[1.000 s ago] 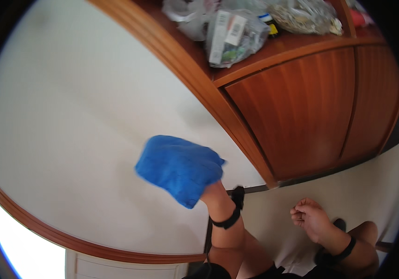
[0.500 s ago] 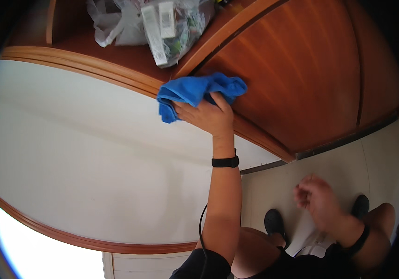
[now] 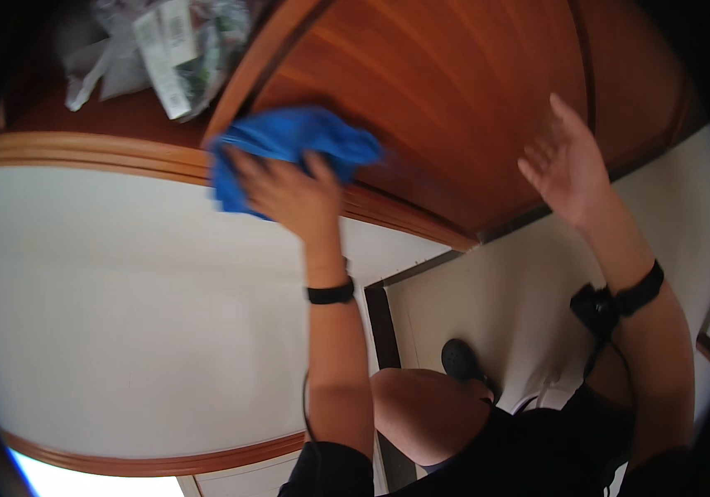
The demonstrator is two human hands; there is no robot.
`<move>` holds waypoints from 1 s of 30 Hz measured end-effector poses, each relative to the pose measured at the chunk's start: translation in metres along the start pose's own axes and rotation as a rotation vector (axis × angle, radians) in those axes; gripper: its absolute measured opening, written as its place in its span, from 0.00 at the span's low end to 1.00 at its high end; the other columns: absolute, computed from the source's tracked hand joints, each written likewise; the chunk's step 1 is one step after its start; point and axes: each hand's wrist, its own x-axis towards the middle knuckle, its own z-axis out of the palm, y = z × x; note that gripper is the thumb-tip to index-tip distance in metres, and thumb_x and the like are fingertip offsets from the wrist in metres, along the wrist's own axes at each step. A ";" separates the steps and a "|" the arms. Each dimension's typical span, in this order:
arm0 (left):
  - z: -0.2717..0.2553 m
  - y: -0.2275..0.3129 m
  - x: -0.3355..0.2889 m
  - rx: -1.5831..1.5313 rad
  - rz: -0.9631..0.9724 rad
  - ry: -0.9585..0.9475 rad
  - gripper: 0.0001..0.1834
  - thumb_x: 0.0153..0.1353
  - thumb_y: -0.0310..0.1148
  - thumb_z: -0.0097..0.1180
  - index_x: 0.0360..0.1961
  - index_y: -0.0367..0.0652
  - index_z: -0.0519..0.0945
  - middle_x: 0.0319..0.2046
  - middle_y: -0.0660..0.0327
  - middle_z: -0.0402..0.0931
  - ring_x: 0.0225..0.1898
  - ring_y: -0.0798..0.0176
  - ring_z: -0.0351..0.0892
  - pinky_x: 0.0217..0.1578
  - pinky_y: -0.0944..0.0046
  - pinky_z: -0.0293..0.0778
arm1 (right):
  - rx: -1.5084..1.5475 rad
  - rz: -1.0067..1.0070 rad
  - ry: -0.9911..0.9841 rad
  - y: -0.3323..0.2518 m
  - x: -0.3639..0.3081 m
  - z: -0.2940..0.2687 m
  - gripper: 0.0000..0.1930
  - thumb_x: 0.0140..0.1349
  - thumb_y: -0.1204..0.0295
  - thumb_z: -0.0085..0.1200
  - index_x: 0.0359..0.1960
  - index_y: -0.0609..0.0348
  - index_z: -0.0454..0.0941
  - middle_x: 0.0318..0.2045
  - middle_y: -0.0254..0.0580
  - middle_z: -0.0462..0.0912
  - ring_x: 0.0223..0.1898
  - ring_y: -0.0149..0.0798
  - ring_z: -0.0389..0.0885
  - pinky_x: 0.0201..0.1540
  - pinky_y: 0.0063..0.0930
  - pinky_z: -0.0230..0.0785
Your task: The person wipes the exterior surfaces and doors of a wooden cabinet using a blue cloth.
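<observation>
A bunched blue cleaning cloth (image 3: 293, 137) lies against the wooden cabinet's edge, at the corner where the shelf trim meets the door panel. My left hand (image 3: 293, 190) presses on it from the near side, thumb and fingers spread over its folds and slightly blurred. The cloth covers part of the wooden trim (image 3: 98, 153) below the shelf. My right hand (image 3: 568, 170) is raised in front of the brown door panel (image 3: 454, 99), fingers apart and holding nothing. It appears to be clear of the panel.
Clear plastic bags (image 3: 206, 58) with small white boxes sit on the shelf at the upper left. A white wall panel (image 3: 123, 315) extends below the trim. Pale floor (image 3: 529, 306) lies to the right, with my dark shoe (image 3: 459, 359) on it.
My right hand has risen from low over the floor to the front of the door panel, opening its fingers. The view has shifted, and my left hand stays on the cloth at the trim.
</observation>
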 end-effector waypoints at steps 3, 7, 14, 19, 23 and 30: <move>-0.007 -0.014 0.029 0.043 0.085 0.135 0.34 0.68 0.46 0.51 0.70 0.39 0.64 0.75 0.37 0.46 0.73 0.23 0.46 0.66 0.26 0.48 | 0.044 -0.001 -0.044 -0.011 0.019 -0.006 0.59 0.61 0.46 0.63 0.78 0.60 0.31 0.77 0.54 0.39 0.76 0.50 0.47 0.75 0.37 0.49; 0.009 0.004 -0.022 0.079 0.047 0.036 0.33 0.70 0.52 0.46 0.68 0.41 0.66 0.75 0.35 0.46 0.70 0.19 0.48 0.63 0.22 0.48 | 0.046 -0.009 -0.084 -0.007 0.024 0.005 0.59 0.61 0.49 0.64 0.78 0.61 0.31 0.76 0.55 0.37 0.73 0.49 0.51 0.74 0.34 0.52; 0.018 0.021 -0.152 -0.057 0.461 -0.574 0.23 0.63 0.47 0.58 0.55 0.47 0.80 0.65 0.45 0.70 0.62 0.38 0.71 0.59 0.32 0.66 | 0.075 0.021 -0.220 0.000 0.017 0.000 0.60 0.58 0.55 0.69 0.78 0.56 0.33 0.76 0.56 0.33 0.67 0.46 0.59 0.73 0.37 0.55; 0.002 0.010 -0.065 -0.150 0.618 -0.613 0.28 0.57 0.43 0.62 0.61 0.57 0.78 0.63 0.58 0.73 0.58 0.44 0.76 0.53 0.41 0.74 | 0.001 -0.022 -0.208 -0.017 0.028 -0.029 0.57 0.60 0.54 0.67 0.77 0.61 0.35 0.73 0.55 0.41 0.63 0.45 0.64 0.70 0.35 0.59; -0.033 -0.021 0.011 0.152 0.379 -0.139 0.41 0.65 0.56 0.54 0.67 0.31 0.67 0.73 0.40 0.55 0.73 0.35 0.55 0.66 0.34 0.53 | 0.010 -0.025 -0.191 -0.010 0.019 -0.009 0.57 0.60 0.56 0.66 0.76 0.65 0.34 0.72 0.57 0.41 0.65 0.47 0.64 0.69 0.35 0.61; 0.013 0.077 -0.027 0.030 0.346 -0.330 0.50 0.58 0.63 0.59 0.68 0.32 0.64 0.72 0.30 0.48 0.68 0.23 0.56 0.55 0.20 0.60 | 0.038 0.042 -0.229 -0.012 0.015 -0.018 0.56 0.59 0.59 0.67 0.77 0.59 0.36 0.76 0.54 0.32 0.69 0.50 0.63 0.69 0.38 0.63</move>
